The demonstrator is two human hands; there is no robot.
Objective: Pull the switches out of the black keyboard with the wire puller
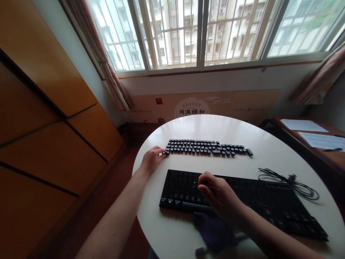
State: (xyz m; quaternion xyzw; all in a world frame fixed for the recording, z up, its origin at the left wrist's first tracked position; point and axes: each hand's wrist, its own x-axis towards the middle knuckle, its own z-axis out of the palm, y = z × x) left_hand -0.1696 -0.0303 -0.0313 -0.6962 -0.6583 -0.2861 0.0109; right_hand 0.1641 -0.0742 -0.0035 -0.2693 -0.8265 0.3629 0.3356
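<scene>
A black keyboard frame lies on the round white table, most of its keycaps removed; only the bottom left row remains. Several loose black keycaps are laid out in rows farther back. My left hand rests on the table with its fingertips pinching the leftmost keycap of those rows. My right hand hovers over the keyboard's left half, fingers curled on a thin wire tool.
The keyboard's coiled black cable lies to the right. A purple cloth sits at the table's near edge. A wooden cabinet stands left, a wooden desk with papers right, a window behind.
</scene>
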